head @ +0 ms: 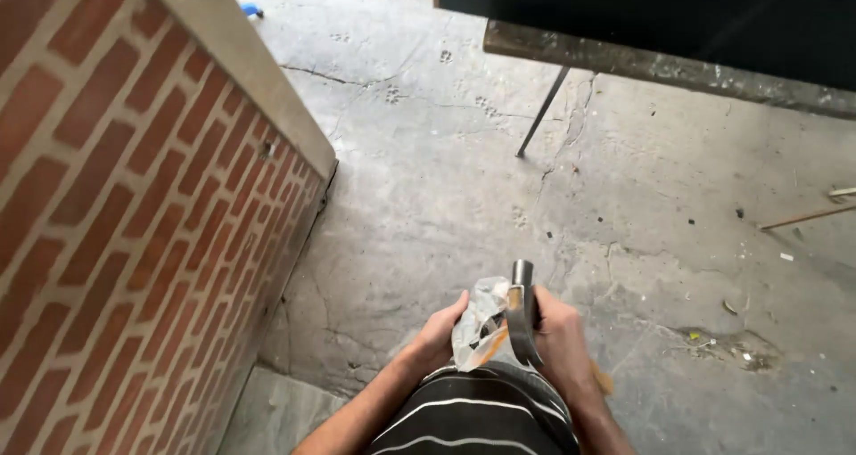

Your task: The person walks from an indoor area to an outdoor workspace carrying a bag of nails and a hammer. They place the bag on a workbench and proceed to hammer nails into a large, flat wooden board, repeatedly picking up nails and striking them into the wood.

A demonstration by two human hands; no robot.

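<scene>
Cracked concrete floor fills most of the frame, dotted with paw prints toward the top centre. Down the whole left side runs a red brick wall with a pale concrete cap. Across the upper right sits the dark edge of a workbench, one thin metal leg slanting down to the floor. Bottom centre, a striped black-and-white shirt. Just above it, both hands meet close together: the right hand is wrapped tight around a claw hammer, metal head pointing up, orange handle peeking out below the fist. The left hand has its fingers curled, pinching a crumpled clear plastic bag that touches the hammer. Far right, a thin wooden stick lies on the floor; a small debris patch lower right.
</scene>
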